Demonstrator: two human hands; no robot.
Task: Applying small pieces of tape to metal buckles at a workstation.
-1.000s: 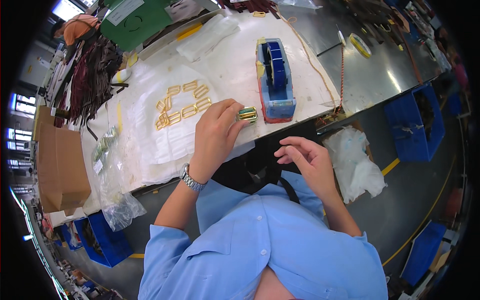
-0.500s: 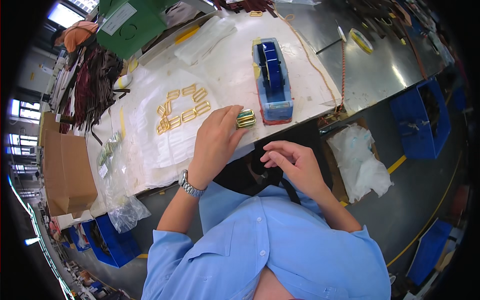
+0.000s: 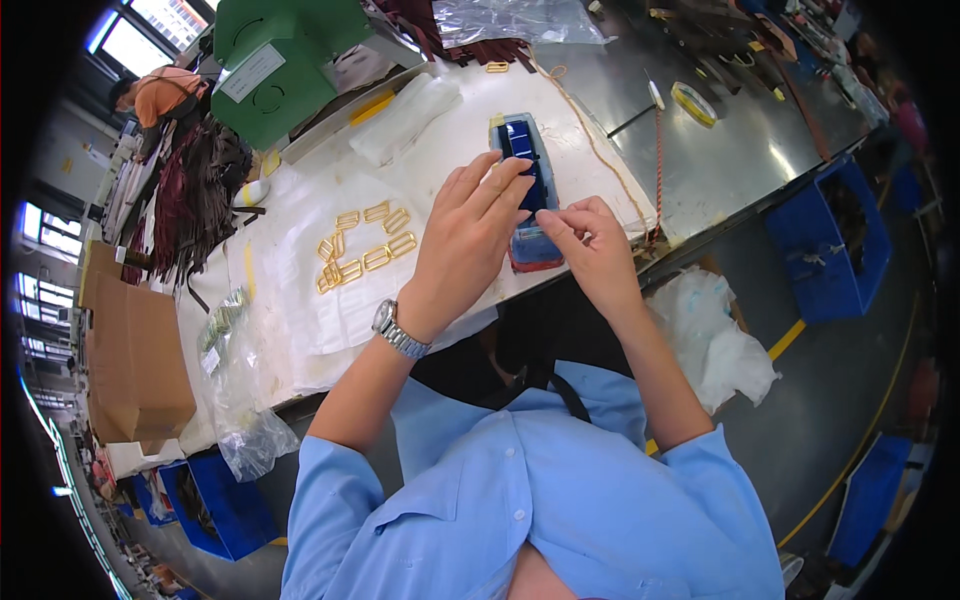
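Note:
My left hand (image 3: 466,232) lies flat with fingers stretched over the near left side of a blue tape dispenser (image 3: 539,245). A roll of dark blue tape (image 3: 516,140) sits in the dispenser, partly covered by those fingers. At its near end, my right hand (image 3: 602,258) is closed, thumb and forefinger pinched together; what they hold is too small to make out. To the left, several loose gold rectangular slide buckles (image 3: 377,258) lie in a rough ring on white sheeting. The small bundle of gold buckles is out of sight, where my left hand covers the table.
A green machine housing (image 3: 290,55) stands at the back left. Cardboard box (image 3: 140,350) and clear plastic bag (image 3: 245,425) are at left. Orange cord (image 3: 590,125) runs along the table's right side, before a metal tabletop (image 3: 730,150). Blue bins (image 3: 835,245) stand below; a person (image 3: 165,95) bends far left.
My left hand has left the gold buckle bundle's side and moved right, over the dispenser. My right hand has risen from the table edge to the dispenser's near end and pinched its fingers.

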